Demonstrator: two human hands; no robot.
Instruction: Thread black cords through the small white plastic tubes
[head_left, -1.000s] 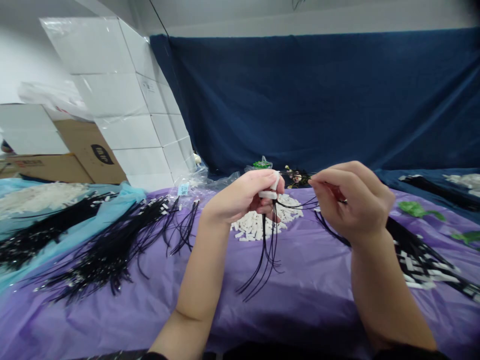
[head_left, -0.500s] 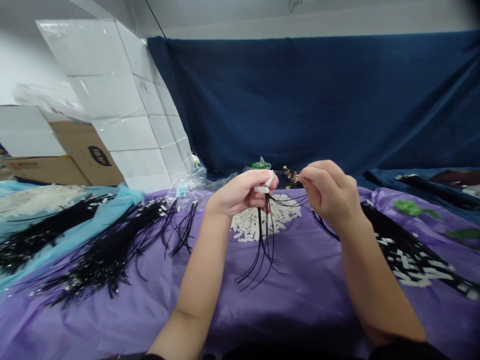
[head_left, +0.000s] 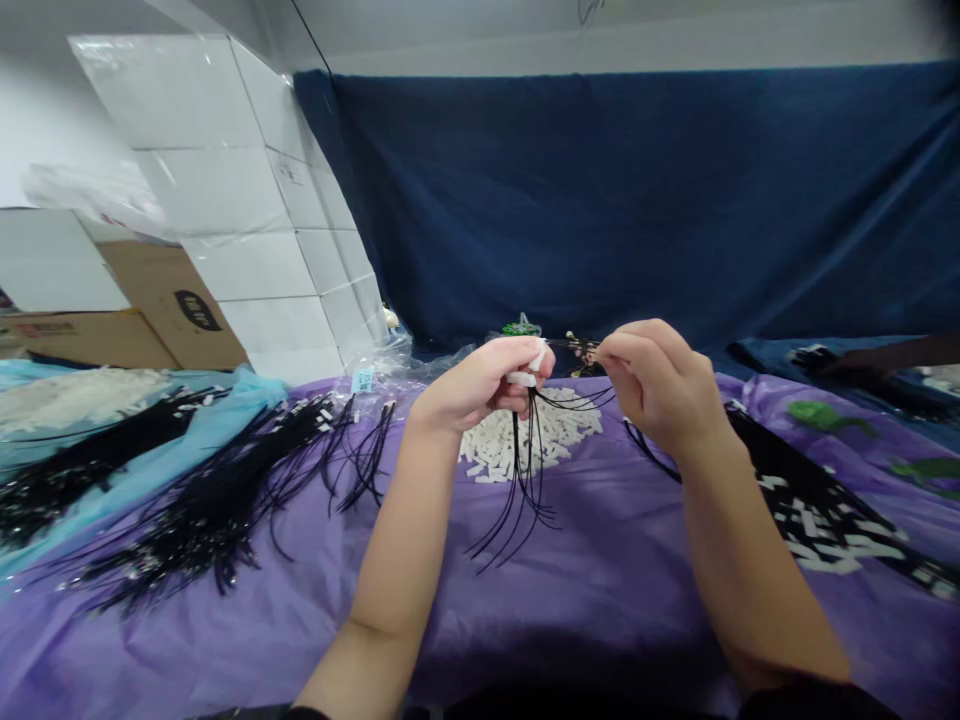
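Observation:
My left hand [head_left: 484, 382] is closed above the table, with white plastic pieces [head_left: 521, 379] and several thin black cords [head_left: 531, 455] in its fingers. The cords' loose ends dangle below it. My right hand [head_left: 660, 385] pinches at the same height to the right; thin dark strands run between the two hands, and it seems to hold their far ends, though its fingertips hide the grip. Behind and below my left hand lies a heap of small white pieces [head_left: 499, 450] on the purple cloth [head_left: 570, 600].
Bundles of black cords [head_left: 217, 490] lie at left, with more black cords [head_left: 787, 460] under scattered white tags at right. A clear plastic bag [head_left: 405, 365] sits behind the heap. White boxes [head_left: 262, 240] are stacked back left; a blue curtain [head_left: 600, 200] hangs behind. Another person's hand [head_left: 885, 357] reaches in far right.
Both my hands stay nearly in place. The dangling cords have swung slightly left. Another person's hand has come into view over the black cords at the far right.

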